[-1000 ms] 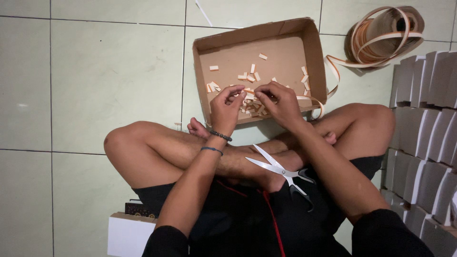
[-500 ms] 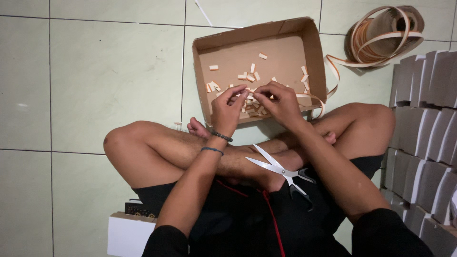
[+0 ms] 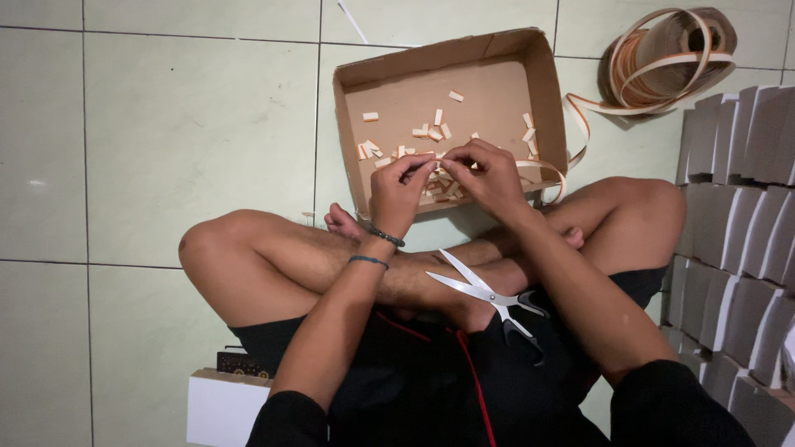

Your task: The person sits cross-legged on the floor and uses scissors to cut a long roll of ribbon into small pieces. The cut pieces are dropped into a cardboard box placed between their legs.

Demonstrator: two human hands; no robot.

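Little has shifted: left hand [image 3: 402,186] and right hand [image 3: 489,174] still pinch a thin strip piece [image 3: 437,161] over the cardboard box [image 3: 546,91]'s near edge. Light, bendable; best pinched at its ends.

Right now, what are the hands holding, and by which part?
Both hands, left hand and right hand, pinch a small pale strip piece between fingertips, one at each end, above the cardboard box.

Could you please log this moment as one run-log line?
left hand, right hand: pinching thin tan strip | over shallow brown cardboard box | steel scissors open on lap
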